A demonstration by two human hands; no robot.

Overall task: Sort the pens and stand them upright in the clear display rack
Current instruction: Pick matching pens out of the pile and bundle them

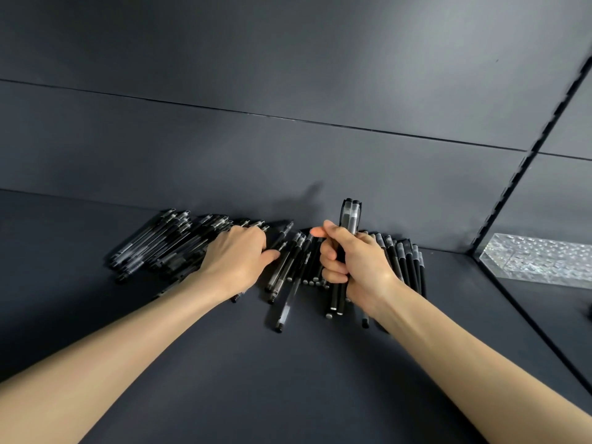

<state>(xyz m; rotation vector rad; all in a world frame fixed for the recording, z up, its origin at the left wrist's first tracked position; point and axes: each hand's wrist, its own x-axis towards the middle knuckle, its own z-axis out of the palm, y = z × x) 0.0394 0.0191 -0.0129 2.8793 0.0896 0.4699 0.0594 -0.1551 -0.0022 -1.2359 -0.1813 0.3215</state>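
The right hand grips a bundle of slim black plastic pens upright. The left hand lies on the loose black pens heaped on the dark table; its grip cannot be told. The clear textured display rack sits well to the right, nearest the right hand.

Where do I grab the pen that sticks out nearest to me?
Pinch the pen by its near half, coming from above: it lies flat on the shelf, and that end juts free of the pile.
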